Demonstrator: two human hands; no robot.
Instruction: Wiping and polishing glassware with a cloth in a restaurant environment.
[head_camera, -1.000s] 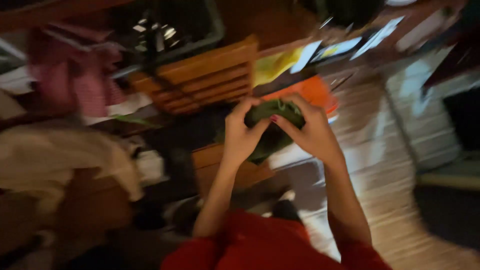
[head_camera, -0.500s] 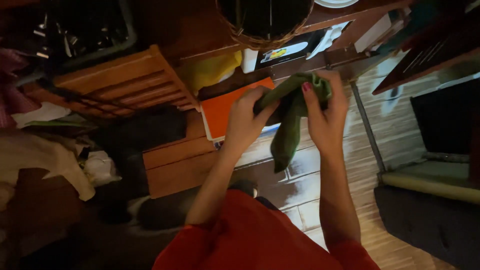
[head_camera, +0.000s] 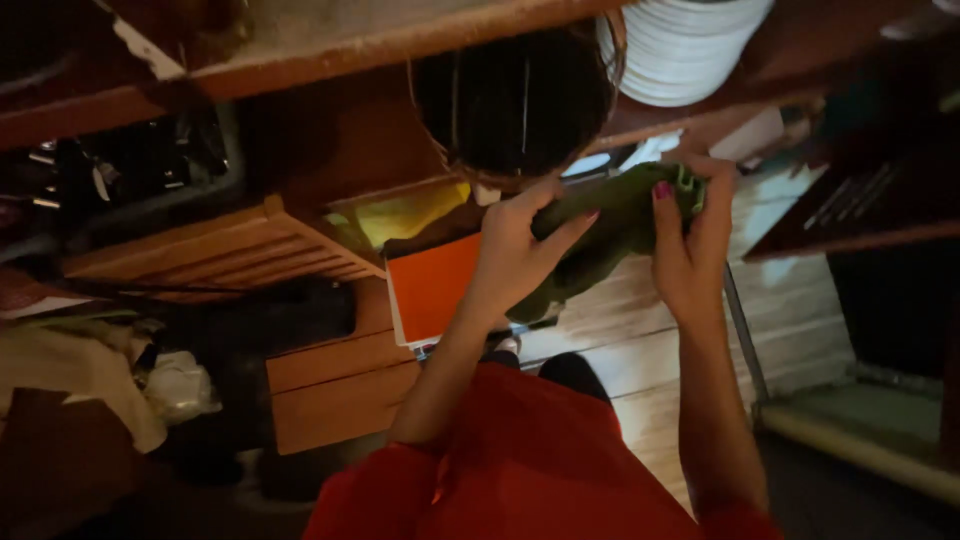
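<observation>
Far left it's pretty dim: a heap of pale cloth (head_camera: 75, 375) and a crumpled clear plastic bag (head_camera: 180, 385) sit low in the shadows. Next to them is a slatted wooden crate (head_camera: 225, 255), tilted in the view, with a plain wooden box (head_camera: 335, 395) just below it. Something yellow (head_camera: 410, 212) lies behind an orange flat board or folder (head_camera: 435, 285) that leans between the box and the hands.

Up top there's a round dark woven basket (head_camera: 520, 95) under a wooden shelf edge (head_camera: 380, 40), and beside it a stack of white plates (head_camera: 685, 50).

The left hand (head_camera: 515, 255) has its fingers wrapped around the lower left part of a dark green cloth (head_camera: 615, 215), thumb lying along it. The cloth is held up in the air in front of the person, just under the basket, with one end hanging down toward the pale plank floor (head_camera: 650, 350). The right hand (head_camera: 695, 245) pinches the upper right end, its fingers (head_camera: 662, 195) curled tight on the bunched edge. Red sleeves (head_camera: 520, 470) fill the bottom. Far right is a dark shelf unit (head_camera: 860, 205).
</observation>
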